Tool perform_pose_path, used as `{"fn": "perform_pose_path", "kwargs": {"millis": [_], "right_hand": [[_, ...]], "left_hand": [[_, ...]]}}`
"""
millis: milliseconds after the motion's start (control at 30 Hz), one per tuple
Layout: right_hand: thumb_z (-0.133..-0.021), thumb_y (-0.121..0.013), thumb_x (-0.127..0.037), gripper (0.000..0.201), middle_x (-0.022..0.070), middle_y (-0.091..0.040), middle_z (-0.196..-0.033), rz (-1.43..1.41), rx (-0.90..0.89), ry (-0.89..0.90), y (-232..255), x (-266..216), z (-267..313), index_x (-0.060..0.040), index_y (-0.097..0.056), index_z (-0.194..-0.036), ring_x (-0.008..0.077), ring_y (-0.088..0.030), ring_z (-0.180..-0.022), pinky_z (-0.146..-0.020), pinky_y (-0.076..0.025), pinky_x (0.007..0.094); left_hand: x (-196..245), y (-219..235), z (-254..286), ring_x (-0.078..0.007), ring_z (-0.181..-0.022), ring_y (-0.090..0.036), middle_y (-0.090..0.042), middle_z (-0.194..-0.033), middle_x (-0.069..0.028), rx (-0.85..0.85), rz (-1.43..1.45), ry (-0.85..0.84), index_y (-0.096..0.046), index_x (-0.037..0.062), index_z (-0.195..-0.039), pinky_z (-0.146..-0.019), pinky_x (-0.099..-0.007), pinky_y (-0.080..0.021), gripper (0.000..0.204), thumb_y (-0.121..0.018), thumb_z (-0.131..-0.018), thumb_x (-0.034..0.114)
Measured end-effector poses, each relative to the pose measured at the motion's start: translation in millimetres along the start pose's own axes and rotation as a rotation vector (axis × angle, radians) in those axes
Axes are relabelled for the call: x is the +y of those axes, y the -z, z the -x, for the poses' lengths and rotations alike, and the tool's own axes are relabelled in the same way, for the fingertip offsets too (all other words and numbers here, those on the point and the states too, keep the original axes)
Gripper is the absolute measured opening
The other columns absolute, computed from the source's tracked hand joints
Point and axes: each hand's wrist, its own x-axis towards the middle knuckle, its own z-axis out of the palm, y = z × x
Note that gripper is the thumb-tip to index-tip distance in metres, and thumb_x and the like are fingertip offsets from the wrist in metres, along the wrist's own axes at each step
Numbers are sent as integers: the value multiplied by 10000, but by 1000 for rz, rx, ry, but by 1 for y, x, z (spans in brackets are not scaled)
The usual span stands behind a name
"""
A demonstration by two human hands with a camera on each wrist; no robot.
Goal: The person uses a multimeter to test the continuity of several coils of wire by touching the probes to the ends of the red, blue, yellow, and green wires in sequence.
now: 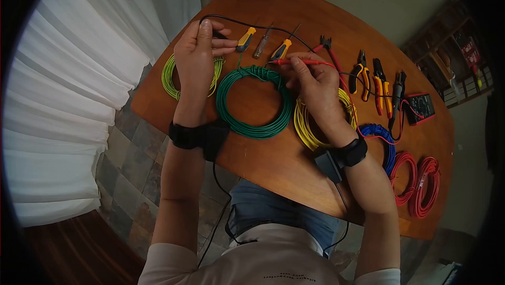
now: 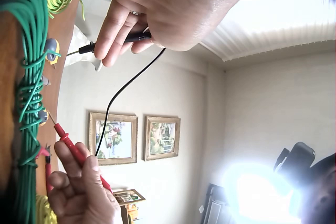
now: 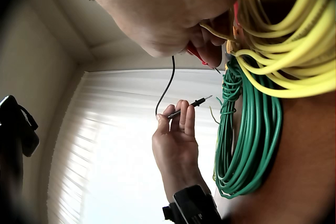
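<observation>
My left hand [image 1: 195, 56] pinches a black multimeter probe [image 2: 88, 48] between thumb and fingers, raised above the far left of the table. The probe's bare metal tip points out past the fingertips. In my right hand [image 1: 322, 93] is a red multimeter probe [image 1: 283, 62], gripped near its middle. Its tip is close to the tied top of a coil of green wire [image 1: 225, 107]. The green coil lies on the table between my two hands. Beneath the right hand sits a coil of yellow wire [image 1: 303, 127], partly covered by the hand and wrist.
A lime-green wire coil [image 1: 169, 82] lies left. Beyond the green coil are several screwdrivers [image 1: 281, 49]. To the right are cutters [image 1: 327, 43], pliers [image 1: 361, 72], wire strippers [image 1: 380, 90], a multimeter [image 1: 420, 109], a blue coil [image 1: 390, 153] and red coils [image 1: 425, 193]. Probe leads cross the tools.
</observation>
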Motion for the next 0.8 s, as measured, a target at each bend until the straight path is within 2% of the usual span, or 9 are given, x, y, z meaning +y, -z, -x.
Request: {"fn": "perform_pose_path", "kwargs": {"millis": [200,400,500,600,800], "right_hand": [[-926,-552,-131,186,73,-671,-824,-7,17,22,-2,2,-1,26,-603,-1011,72,-557,-571,-507,-441,192],[-924,-555,-130,184,73,-670,-819,-22,25,19,-2,3,-2,30,-603,-1003,69,-557,-570,-508,-444,190],[-946,-526,-164,229,86,-664,-898,29,-3,-7,-1,0,-1,18,-601,-1062,89,-561,-609,-561,-448,208],[-923,-555,-125,180,74,-669,-824,-18,32,22,-2,3,-2,30,-602,-1002,71,-555,-565,-505,-442,190],[-922,-556,-124,179,73,-668,-825,-2,30,27,-3,2,-1,30,-602,-1001,70,-555,-569,-508,-442,190]], "left_hand": [[-4,2,-1,-181,-702,-670,-613,-851,-115,-34,-21,39,-567,-22,-917,-607,-250,-561,293,-420,-990,220],[-4,2,-1,-185,-698,-671,-616,-851,-120,-36,-17,38,-567,-24,-916,-607,-252,-561,295,-418,-990,220],[-4,3,-1,-188,-695,-672,-619,-849,-122,-44,-34,61,-568,-23,-916,-604,-253,-561,293,-419,-989,220],[-4,3,-2,-191,-691,-674,-625,-843,-125,-28,-27,51,-569,-21,-917,-597,-252,-560,292,-420,-989,220],[-5,3,-2,-188,-689,-672,-625,-836,-121,-45,-30,65,-572,-20,-916,-593,-251,-559,292,-423,-989,220]]}}
